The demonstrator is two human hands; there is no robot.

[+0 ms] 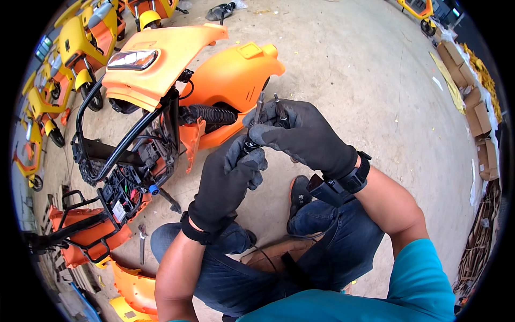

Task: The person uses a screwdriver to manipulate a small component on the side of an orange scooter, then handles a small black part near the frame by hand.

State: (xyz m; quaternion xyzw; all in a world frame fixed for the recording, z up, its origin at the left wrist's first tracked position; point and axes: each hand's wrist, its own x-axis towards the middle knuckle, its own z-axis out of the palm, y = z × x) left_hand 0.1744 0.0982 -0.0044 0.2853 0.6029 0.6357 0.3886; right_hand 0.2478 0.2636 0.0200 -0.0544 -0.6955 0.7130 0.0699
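Observation:
Both hands wear dark work gloves and meet in front of me, above my knees. My left hand (pixel 228 177) is closed around the dark lower end of a slim tool that looks like a screwdriver (pixel 259 111), its metal shaft pointing up. My right hand (pixel 306 134) pinches at that shaft with thumb and finger. Also in the right hand is a second dark tool with a thin metal tip (pixel 278 103); its lower part is mostly hidden by the glove. Just beyond stands a partly stripped scooter (pixel 161 129) with orange panels, a black tube frame and exposed wiring.
An adjustable wrench (pixel 142 244) lies on the concrete floor at the left, near loose orange panels (pixel 137 287). Rows of yellow scooters (pixel 80 48) stand at the far left. Cardboard boxes (pixel 475 112) line the right side. A cable runs across my lap.

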